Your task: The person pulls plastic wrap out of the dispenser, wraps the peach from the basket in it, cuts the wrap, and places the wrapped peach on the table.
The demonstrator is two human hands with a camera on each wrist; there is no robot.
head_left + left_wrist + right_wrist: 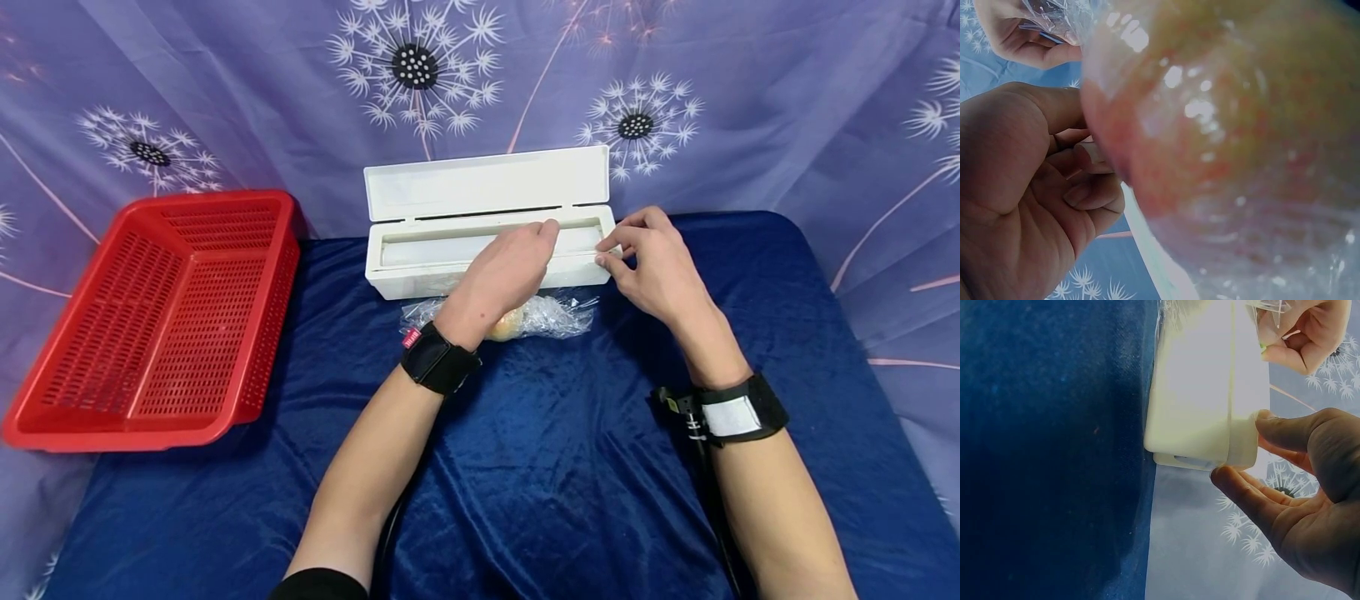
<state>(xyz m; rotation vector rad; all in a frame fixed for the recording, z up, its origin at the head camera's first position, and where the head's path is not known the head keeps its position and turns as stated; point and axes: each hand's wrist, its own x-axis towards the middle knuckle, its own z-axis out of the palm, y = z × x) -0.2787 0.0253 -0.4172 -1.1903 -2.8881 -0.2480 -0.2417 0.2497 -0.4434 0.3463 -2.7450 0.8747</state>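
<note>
Left hand (510,267) pinching film at the dispenser (487,242), right hand (652,267) relaxed at its end, wrapped fruit (1229,125) (left wrist view only).

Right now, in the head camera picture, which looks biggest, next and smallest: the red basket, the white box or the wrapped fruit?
1. Red basket: looks biggest, though it also sits nearer the camera.
2. White box: clearly smaller, lid open.
3. Wrapped fruit: looks smallest, but the left hand hides part of it.

Red perforated basket (161,325), blue velvet tablecloth (555,467), purple dandelion-print backdrop (750,92)
</note>
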